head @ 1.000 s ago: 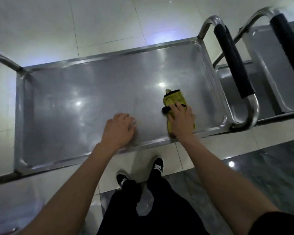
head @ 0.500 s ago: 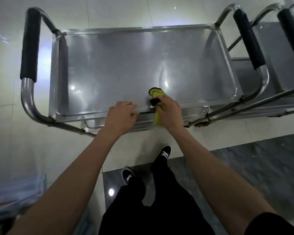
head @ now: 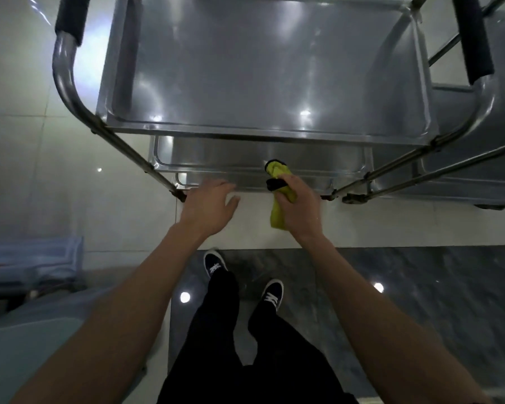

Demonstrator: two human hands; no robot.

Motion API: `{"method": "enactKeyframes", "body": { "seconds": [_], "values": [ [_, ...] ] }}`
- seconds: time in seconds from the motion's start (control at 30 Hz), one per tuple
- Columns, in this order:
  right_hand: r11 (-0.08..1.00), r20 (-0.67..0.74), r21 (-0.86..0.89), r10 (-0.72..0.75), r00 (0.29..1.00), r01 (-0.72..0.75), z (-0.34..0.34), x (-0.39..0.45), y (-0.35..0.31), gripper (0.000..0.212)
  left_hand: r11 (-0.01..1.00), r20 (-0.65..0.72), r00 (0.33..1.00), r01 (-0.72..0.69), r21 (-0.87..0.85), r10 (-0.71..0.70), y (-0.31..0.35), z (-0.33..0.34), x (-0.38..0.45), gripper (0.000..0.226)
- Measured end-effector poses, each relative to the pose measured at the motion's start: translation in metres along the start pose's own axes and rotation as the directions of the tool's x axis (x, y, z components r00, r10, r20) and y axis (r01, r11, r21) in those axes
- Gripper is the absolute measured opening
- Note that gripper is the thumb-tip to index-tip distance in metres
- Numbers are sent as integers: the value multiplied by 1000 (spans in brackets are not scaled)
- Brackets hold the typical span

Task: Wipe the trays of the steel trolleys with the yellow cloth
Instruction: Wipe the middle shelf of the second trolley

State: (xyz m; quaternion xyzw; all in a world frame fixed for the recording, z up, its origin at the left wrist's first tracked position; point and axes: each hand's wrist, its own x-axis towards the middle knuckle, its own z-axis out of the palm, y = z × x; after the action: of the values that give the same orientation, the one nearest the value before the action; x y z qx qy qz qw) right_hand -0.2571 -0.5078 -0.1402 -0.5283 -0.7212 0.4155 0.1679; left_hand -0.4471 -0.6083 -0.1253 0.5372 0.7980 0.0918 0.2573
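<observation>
Yellow cloth (head: 278, 211), bunched into a soft roll with a black trim, sits in the right hand (head: 299, 204); its upper end pokes over the near edge of the middle steel tray (head: 245, 158), its tail hangs below the fist. Right fingers curled tight round the cloth. Left hand (head: 209, 204) hovers just beside it at the near rim, fingers spread and relaxed, holding nothing; blurred, so contact with the rim cannot be told.

Shiny steel three-tier trolley (head: 70, 91): broad top tray (head: 268, 71) overhangs the middle one, and only a thin strip of the lowest tray (head: 210, 180) shows. A second steel trolley (head: 461, 170) stands touching or just beside it on the right.

Step in hand, as I judge it: getting the cloth onto the middle tray.

Notes for doing it well:
- Open the cloth out flatter; a tight roll wipes a narrow line.
- Reach under the top tray's lip with a low wrist to spare the knuckles.
- Steady the frame with the left hand; the trolley probably rolls on this glossy tiled floor (head: 18, 176).
- Work far corner to near rim in overlapping passes, and follow the raised edge.
</observation>
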Motion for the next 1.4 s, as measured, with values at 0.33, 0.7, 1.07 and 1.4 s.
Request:
{"method": "enactKeyframes", "body": {
  "seconds": [0.33,0.7,1.07,1.4],
  "values": [
    [996,-38,72,61,997,-58,30,4,72,36,999,66,998,12,34,-15,-28,76,5,45],
    [996,-140,81,35,990,-24,81,87,185,45,993,-8,993,-120,23,120,-72,177,118,47],
    [986,-277,-75,-163,947,147,113,188,262,42,956,-179,942,-264,129,285,-53,255,251,47],
    [933,-327,-210,-348,879,291,136,273,277,37,930,-362,862,-286,230,355,-68,288,316,30]
  ]
}}
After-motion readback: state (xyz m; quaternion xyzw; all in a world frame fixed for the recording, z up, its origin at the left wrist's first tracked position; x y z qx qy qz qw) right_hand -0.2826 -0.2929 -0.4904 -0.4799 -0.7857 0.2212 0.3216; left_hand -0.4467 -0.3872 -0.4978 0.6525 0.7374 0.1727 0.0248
